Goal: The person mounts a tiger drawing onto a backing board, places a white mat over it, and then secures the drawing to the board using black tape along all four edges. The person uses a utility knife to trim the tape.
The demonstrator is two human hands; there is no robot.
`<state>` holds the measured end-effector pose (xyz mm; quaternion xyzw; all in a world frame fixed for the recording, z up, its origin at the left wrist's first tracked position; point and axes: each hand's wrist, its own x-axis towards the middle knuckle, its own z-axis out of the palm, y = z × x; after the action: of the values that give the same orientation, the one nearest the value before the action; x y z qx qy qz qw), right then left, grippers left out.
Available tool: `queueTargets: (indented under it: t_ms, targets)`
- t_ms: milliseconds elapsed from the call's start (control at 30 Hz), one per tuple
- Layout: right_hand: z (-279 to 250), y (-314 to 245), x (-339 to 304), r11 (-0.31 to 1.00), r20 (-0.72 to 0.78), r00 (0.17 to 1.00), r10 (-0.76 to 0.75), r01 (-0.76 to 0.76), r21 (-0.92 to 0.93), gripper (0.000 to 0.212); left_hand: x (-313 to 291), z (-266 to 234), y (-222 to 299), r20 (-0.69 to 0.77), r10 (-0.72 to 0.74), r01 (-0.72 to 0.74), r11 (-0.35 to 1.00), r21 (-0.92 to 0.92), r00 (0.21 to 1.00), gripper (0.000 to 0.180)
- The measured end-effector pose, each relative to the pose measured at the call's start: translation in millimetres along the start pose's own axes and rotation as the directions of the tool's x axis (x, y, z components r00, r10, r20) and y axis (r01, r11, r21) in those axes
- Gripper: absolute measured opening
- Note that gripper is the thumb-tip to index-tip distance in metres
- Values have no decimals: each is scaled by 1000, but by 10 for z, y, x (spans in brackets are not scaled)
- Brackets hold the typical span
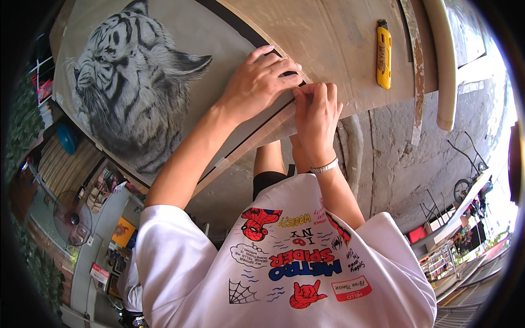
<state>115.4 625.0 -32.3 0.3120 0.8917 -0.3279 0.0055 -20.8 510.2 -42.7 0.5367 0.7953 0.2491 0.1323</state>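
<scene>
A large picture of a white tiger point(128, 82) lies on a brown board point(333, 38), with a dark border strip along its right edge. My left hand point(260, 82) rests flat on the picture's lower right corner, fingers spread over the dark edge. My right hand point(317, 112), with a pale band on the wrist, pinches the edge of the picture right beside the left fingertips. Whether it holds a strip of tape or just the paper edge I cannot tell. A yellow utility knife point(384, 54) lies on the board to the right, apart from both hands.
A worn wooden slat point(416, 71) and a pale curved rail point(445, 71) run along the board's right side. Below is a cracked concrete floor point(394, 158). A standing fan point(71, 218) and shop clutter are at the lower left, a bicycle point(470, 180) at the right.
</scene>
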Motion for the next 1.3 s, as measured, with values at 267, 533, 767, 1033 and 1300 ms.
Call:
queueTargets:
  t_ms: [267, 533, 767, 1033, 1300]
  targets:
    - [61, -1, 22, 998, -84, 995, 51, -53, -28, 33, 17, 137, -81, -115, 5, -12, 998, -56, 993, 30]
    - [-177, 231, 146, 991, -2, 993, -118, 117, -63, 45, 31, 204, -70, -166, -53, 51, 999, -15, 985, 41]
    - [-55, 178, 451, 951, -46, 954, -296, 290, -111, 44, 36, 278, -60, -302, -170, 196, 979, 60, 938, 44]
    - [-111, 112, 475, 960, 35, 971, -238, 240, -146, 45, 35, 249, -71, -370, -227, 211, 974, -83, 901, 36]
    - [-144, 125, 450, 973, 131, 984, -120, 142, -180, 45, -213, 37, -124, -691, -359, -5, 885, -465, 627, 30]
